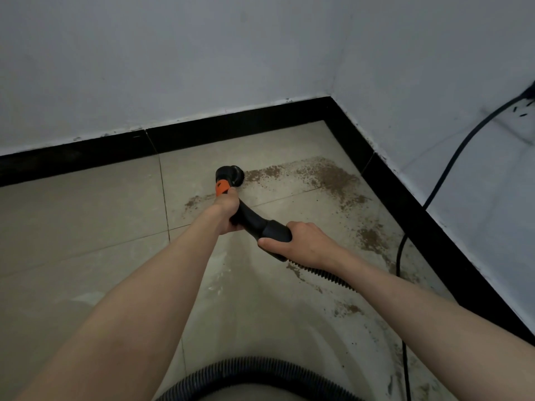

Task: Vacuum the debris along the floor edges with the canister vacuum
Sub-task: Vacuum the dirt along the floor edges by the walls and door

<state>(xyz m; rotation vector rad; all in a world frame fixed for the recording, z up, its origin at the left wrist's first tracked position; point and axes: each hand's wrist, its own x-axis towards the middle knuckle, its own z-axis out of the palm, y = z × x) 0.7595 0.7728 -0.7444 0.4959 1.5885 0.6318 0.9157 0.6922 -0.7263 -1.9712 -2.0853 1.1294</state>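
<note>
Tiled floor [86, 227], gritty debris [333, 178]; round brush [231, 173].

I stretch both my bare arms out in front of me. My left hand [228, 211] is farther away, and its fingers [231, 224] are curled tight around something. My right hand [301, 244] is closer, thumb on the near side, fingers wrapped over the top, also gripping.

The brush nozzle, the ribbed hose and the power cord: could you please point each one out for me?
brush nozzle [231, 172]: head view, on its round black head.
ribbed hose [327, 275]: head view, on the stretch behind the right hand.
power cord [451, 166]: head view, where it crosses the wall.
</note>
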